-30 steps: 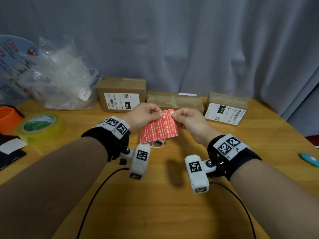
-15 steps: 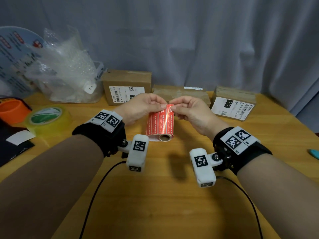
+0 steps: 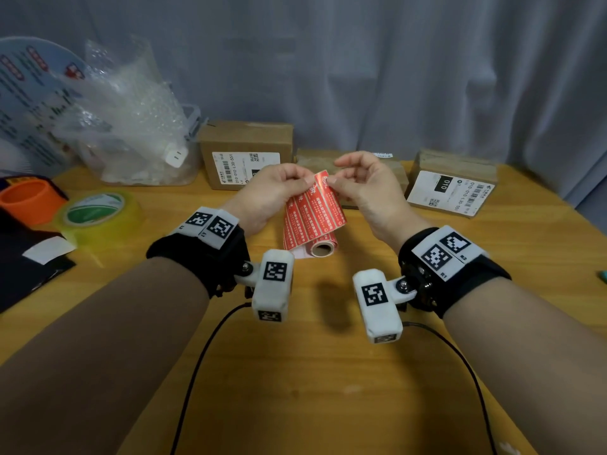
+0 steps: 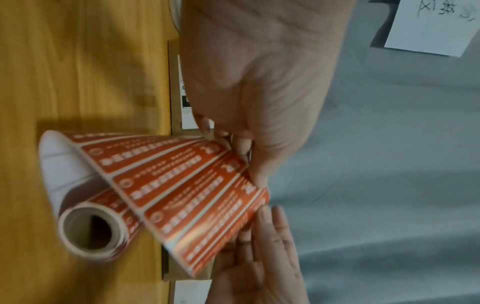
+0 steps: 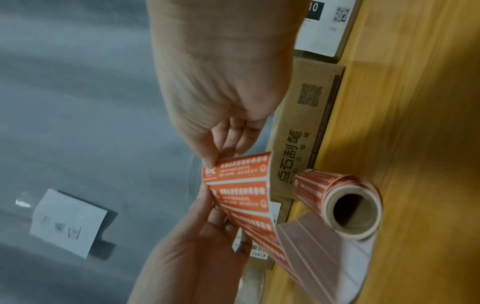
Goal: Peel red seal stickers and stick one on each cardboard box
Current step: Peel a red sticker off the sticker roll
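Sticker roll [image 3: 320, 247], red seals on white backing, hangs over the middle of the wooden table [image 3: 328, 372], its unrolled strip [image 3: 312, 211] lifted between both hands and the core dangling at the near end, seemingly just off the surface. Left hand [image 3: 269, 195] pinches the strip's top left edge, thumb and fingers curled onto it, likely to keep the backing taut. Right hand [image 3: 364, 188] nips the top sticker's corner [image 5: 210, 170] between thumb and forefinger, other fingers loosely curled; reads as starting a peel (whether the corner has lifted from the backing, cannot tell). Held high and tilted, probably so the edge catches the light. Three cardboard boxes along the far edge: left box [image 3: 246, 152] upright with a shipping label, middle box [image 3: 391, 172] low and partly behind the hands, right box [image 3: 453, 185] label up. No red seal visible on any. Far left: plastic tub of bubble wrap [image 3: 131, 126], yellow tape roll [image 3: 98, 215], orange cup [image 3: 29, 200]. Grey curtain [image 3: 394, 77] behind. Nothing lies between hands and boxes; the dangling roll may swing when reaching.
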Demonstrator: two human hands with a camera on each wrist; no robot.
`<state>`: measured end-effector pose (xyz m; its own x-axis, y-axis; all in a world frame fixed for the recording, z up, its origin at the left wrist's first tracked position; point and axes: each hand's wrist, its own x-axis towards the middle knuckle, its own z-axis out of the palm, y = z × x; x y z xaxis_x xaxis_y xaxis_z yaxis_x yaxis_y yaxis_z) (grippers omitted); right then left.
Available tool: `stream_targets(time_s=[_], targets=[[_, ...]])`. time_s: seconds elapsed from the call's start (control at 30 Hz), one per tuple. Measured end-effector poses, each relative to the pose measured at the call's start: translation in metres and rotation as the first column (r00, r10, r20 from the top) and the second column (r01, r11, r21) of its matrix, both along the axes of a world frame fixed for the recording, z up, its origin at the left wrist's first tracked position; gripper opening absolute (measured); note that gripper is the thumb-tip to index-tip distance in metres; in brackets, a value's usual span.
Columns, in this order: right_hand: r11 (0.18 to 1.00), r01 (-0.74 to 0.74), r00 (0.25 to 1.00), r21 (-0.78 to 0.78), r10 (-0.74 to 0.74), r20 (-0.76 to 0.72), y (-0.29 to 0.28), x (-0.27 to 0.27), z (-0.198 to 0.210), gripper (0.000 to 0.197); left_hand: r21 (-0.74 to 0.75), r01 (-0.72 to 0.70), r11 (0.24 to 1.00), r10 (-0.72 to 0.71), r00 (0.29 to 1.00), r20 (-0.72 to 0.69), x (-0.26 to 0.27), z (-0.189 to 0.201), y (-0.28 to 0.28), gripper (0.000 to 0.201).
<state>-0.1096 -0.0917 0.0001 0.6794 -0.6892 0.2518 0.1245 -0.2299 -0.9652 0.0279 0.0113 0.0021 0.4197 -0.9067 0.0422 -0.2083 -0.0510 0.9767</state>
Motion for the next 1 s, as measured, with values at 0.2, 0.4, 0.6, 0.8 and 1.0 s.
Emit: stream_targets(time_s=[0.2, 0.4, 0.6, 0.8, 1.0], targets=[[0.986, 0.039, 0.991, -0.162, -0.059, -0.12, 0.011, 0.011, -0.004, 0.015, -0.122, -0.207, 0.971, 0.191, 0.973, -0.131, -0.007, -0.018, 0.0, 0.007], [0.997, 0.068, 0.989, -0.03, -0.071, -0.132, 0.01, 0.018, -0.009, 0.019, -0.146, -0.242, 0.959, 0.197, 0.943, -0.268, -0.014, -0.029, 0.003, 0.008], [0.989, 0.06, 0.969, -0.133, -0.09, -0.23, 0.01, 0.013, -0.011, 0.008, 0.025, -0.196, 0.98, 0.197, 0.955, -0.221, -0.013, -0.024, 0.005, 0.013], [0.946, 0.077, 0.946, -0.316, -0.169, -0.275, 0.012, 0.01, -0.01, 0.014, -0.032, -0.148, 0.989, 0.14, 0.975, -0.171, -0.012, -0.029, 0.01, 0.009], [0.914, 0.075, 0.94, -0.399, -0.199, -0.279, 0.018, 0.01, -0.007, 0.019, -0.077, -0.152, 0.985, 0.142, 0.982, -0.125, -0.015, -0.031, 0.009, 0.012]])
